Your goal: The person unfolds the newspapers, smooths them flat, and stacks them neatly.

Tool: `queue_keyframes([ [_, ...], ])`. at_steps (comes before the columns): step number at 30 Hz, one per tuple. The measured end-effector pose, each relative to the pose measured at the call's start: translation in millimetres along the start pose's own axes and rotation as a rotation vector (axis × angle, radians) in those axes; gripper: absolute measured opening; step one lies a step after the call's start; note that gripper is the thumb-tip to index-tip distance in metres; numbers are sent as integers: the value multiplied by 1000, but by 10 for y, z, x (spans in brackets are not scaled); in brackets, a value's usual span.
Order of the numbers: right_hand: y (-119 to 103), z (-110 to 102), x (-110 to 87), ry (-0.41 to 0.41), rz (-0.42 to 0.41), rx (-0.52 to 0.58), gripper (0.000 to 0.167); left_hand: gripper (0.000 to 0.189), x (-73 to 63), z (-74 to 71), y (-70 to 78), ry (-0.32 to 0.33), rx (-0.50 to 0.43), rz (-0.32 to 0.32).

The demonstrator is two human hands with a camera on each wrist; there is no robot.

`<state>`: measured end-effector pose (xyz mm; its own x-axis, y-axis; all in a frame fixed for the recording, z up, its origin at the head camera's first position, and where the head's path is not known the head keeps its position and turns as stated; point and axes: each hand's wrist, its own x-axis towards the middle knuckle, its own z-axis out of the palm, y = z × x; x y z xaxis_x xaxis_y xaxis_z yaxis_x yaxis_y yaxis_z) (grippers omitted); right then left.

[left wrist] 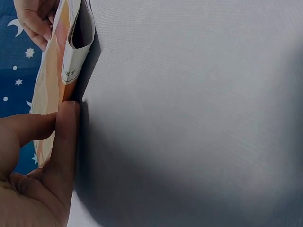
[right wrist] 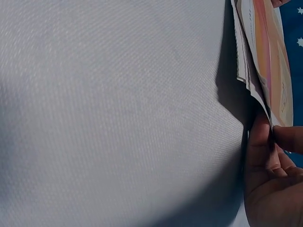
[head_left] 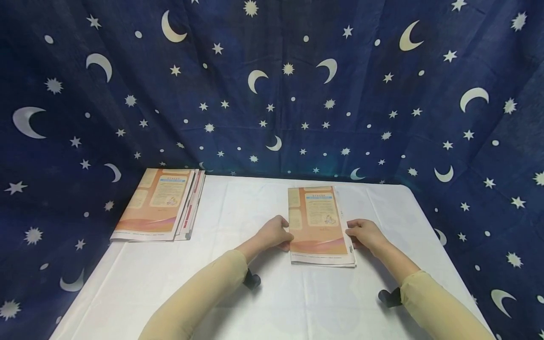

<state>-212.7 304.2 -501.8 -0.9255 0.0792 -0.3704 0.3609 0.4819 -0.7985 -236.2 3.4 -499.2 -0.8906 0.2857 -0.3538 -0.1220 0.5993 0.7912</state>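
A folded newspaper [head_left: 318,238] with an orange printed page lies at the middle of the white table. At its left, folded edge my left hand [head_left: 274,232] pinches the paper between thumb and fingers. My right hand [head_left: 369,235] holds the opposite edge, its thumb on top and fingers underneath. In the left wrist view the newspaper [left wrist: 71,61] shows a rounded fold with a gap inside. Several loose sheet edges of the newspaper [right wrist: 255,80] fan apart slightly in the right wrist view, and the paper there stands a little off the cloth.
A stack of similar folded newspapers [head_left: 150,203] lies at the table's back left corner. The table [head_left: 250,283] has a white cloth. Behind and around it hangs a dark blue curtain [head_left: 272,85] with moons and stars. Black wrist pieces [head_left: 252,281] sit under both forearms.
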Motion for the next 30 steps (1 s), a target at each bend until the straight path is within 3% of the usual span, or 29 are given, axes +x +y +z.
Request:
queue_keyframes([
  [13,-38,-24,-57,11,-20,-13,50,61,3,-23,19,60,291,133],
  [21,-24,-6,-55,24,-74,-27,47,70,-76,-66,-7,22,492,261],
  [30,1,-6,-58,28,-99,-5,45,80,-155,-136,-117,-64,695,480],
])
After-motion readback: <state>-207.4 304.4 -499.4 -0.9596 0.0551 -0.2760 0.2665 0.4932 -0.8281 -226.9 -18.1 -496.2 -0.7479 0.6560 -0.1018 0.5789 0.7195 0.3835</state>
